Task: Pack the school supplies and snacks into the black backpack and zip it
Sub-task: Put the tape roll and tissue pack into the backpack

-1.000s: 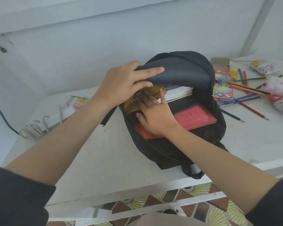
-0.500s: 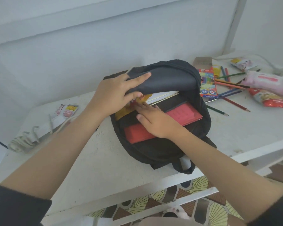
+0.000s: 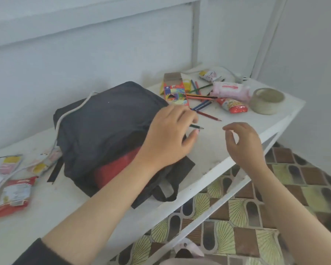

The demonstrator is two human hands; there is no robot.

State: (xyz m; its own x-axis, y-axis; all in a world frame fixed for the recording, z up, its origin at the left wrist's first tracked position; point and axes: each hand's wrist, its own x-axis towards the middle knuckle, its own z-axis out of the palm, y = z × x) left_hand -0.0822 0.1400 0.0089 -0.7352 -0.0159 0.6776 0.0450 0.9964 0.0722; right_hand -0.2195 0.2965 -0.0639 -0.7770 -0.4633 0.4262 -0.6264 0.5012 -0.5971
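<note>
Head view: the white tabletop (image 3: 214, 150) is seen, and on it the black backpack (image 3: 103, 131) lies under the left hand (image 3: 166, 138), whose relaxed fingers are laid on its flap. The right hand (image 3: 243, 144) is held just right of that, loosely curled and empty. Coloured pencils (image 3: 201, 96) are scattered beyond both hands.

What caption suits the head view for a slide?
Left hand rests on the black backpack; right hand hovers near loose pencils.
</note>
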